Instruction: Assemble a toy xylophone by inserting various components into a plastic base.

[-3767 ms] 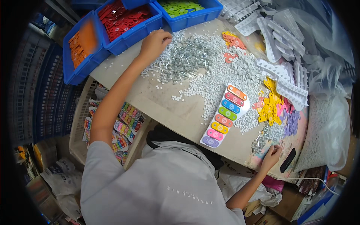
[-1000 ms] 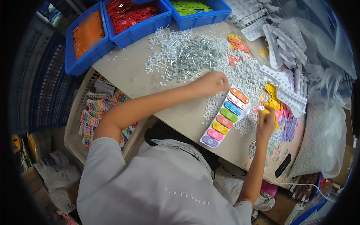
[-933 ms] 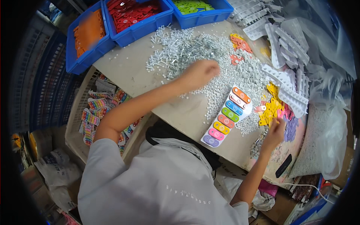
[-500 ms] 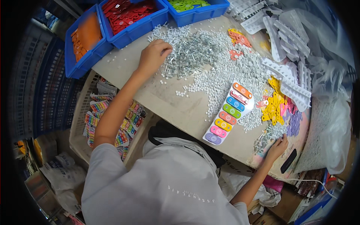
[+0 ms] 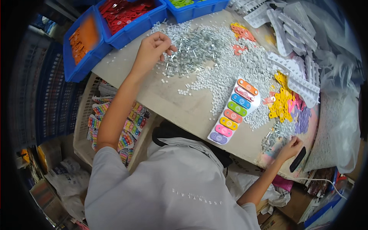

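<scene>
My left hand [image 5: 154,50] is over the left edge of a heap of silver screws [image 5: 195,50], thumb and fingers pinched together. Whatever is between those fingertips is too small to make out. At the right, my right hand [image 5: 290,149] is closed too, fingertips together just beside a small pile of screws and white pieces [image 5: 283,130]; its contents are hidden. Between the hands lies a toy xylophone [image 5: 234,113], a white tapered base with a row of several coloured bars. Small round white caps [image 5: 214,90] spread around its upper left side.
Blue bins hold orange [image 5: 78,48], red [image 5: 124,15] and green bars [image 5: 182,3] along the far left. Yellow bars [image 5: 283,101], purple bars [image 5: 303,120] and white racks [image 5: 293,36] lie right. A black phone-like slab [image 5: 298,159] rests near the edge. A crate [image 5: 82,126] holds finished-looking xylophones.
My left hand has lifted a little off the screws, its fingers curling inward. The right hand has drawn slightly back from the small pile, fingertips now pinched together. The view has shifted slightly.
</scene>
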